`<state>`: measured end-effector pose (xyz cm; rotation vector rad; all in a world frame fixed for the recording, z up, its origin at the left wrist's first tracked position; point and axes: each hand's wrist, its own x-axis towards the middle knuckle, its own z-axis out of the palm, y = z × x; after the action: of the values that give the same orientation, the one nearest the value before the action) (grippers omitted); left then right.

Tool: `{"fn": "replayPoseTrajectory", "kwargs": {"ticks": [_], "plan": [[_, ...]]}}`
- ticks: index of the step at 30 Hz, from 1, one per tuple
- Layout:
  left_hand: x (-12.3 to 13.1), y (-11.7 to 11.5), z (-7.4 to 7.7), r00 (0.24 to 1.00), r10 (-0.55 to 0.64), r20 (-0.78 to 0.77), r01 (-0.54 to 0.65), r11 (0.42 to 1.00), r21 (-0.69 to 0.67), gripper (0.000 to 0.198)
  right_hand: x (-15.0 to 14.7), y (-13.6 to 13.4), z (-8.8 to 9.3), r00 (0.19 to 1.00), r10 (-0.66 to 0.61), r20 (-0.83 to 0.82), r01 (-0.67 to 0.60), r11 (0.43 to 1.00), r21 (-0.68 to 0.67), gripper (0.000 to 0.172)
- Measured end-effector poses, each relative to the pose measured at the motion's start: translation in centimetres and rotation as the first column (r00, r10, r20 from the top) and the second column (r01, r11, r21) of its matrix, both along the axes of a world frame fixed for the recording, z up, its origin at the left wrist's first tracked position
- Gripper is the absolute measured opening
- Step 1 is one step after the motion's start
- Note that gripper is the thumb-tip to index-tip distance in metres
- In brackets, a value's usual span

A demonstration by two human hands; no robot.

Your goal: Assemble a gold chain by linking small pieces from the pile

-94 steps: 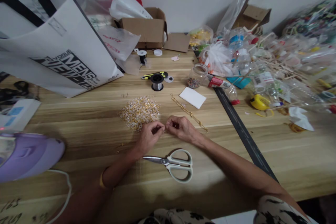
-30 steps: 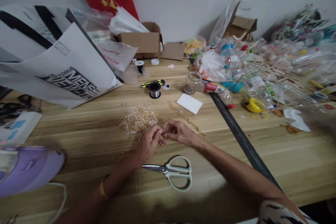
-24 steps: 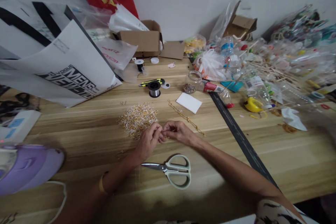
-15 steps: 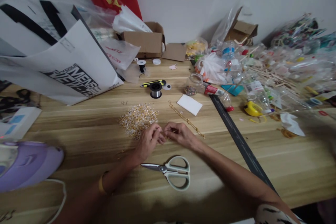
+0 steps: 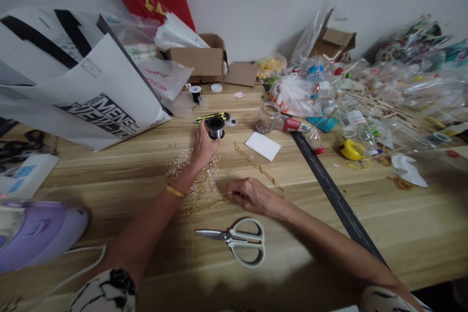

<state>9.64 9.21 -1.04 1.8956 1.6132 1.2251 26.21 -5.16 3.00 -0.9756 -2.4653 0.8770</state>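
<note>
My left hand [image 5: 205,145] is stretched forward to a spool of silvery wire [image 5: 216,129]. Its fingers lie along the spool's left side, with the thumb at the front, apart from them; a firm grip does not show. Under that wrist spreads a pile of gold and clear beads [image 5: 204,178]. My right hand [image 5: 246,194] rests low over the table, fingertips pinched at the end of a thin gold beaded chain [image 5: 199,208] that trails left. A second gold chain [image 5: 260,168] lies beyond the right hand. Nearer me are scissors with pale handles [image 5: 246,243].
A yellow-black cutter [image 5: 210,117] lies behind the spool. To the right are a white card [image 5: 263,146], a jar of beads [image 5: 266,119], a dark strip [image 5: 329,190] and piled plastic bottles. A paper bag [image 5: 106,92] and a purple appliance [image 5: 40,231] stand left.
My left hand has left the right hand's fingertips and reached forward to the wire spool. The gold chain left of my right hand now shows. My right hand has stayed nearly in place.
</note>
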Motion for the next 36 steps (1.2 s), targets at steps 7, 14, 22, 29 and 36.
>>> {"fn": "replayPoseTrajectory", "kwargs": {"ticks": [7,14,22,29,36], "plan": [[0.9,3.8,-1.3,0.999,0.033,-0.011,-0.034,0.999,-0.038,0.084,-0.2,-1.0,1.3,0.980,0.129,0.153,-0.132,0.991,0.008,0.016],[-0.3,5.9,-1.8,1.000,-0.004,-0.029,0.005,1.000,0.026,0.079,0.2,-1.1,2.6,0.932,0.316,0.177,-0.301,0.948,-0.108,0.014],[0.2,1.3,0.7,0.993,0.008,-0.117,0.004,0.995,0.101,0.070,1.9,0.7,2.1,0.890,0.455,0.020,-0.428,0.850,-0.306,0.013],[0.1,-4.8,1.8,0.977,-0.038,-0.211,0.066,0.989,0.131,0.055,3.3,2.5,0.8,0.915,0.401,-0.044,-0.380,0.821,-0.426,0.007],[-0.8,-4.7,1.2,0.961,-0.167,-0.222,0.197,0.973,0.118,0.044,3.6,2.6,-0.2,0.934,0.354,-0.036,-0.336,0.842,-0.423,0.007]]}}
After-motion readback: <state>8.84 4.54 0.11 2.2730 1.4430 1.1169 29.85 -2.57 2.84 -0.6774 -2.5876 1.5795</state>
